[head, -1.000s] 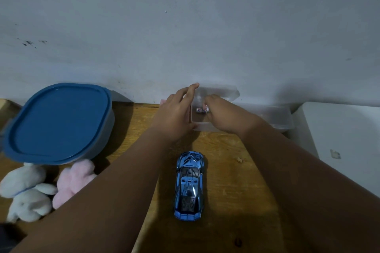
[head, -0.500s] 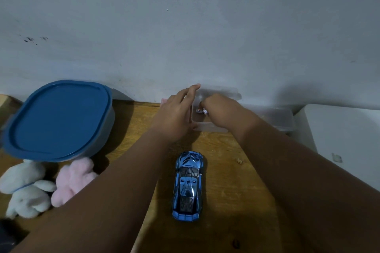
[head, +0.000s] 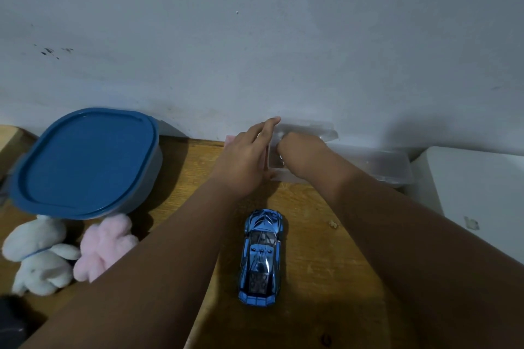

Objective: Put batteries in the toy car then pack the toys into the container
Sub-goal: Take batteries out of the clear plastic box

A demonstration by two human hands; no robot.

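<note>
1. Head view: the left hand [head: 243, 161] is lying flat, fingers together, against the near-left side of a small clear plastic box [head: 286, 170] at the wall, likely bracing it.
2. The right hand [head: 300, 153] is curling down into that box, probably after batteries; whether its fingers are clamped on anything cannot be told.
3. Nearer than the box, a shiny blue toy car [head: 261, 258] is waiting upright.
4. Far left of the box, a blue-lidded round plastic container [head: 85, 161] is sitting closed, with white [head: 37, 255] and pink plush toys [head: 105, 246] beside it.
</note>
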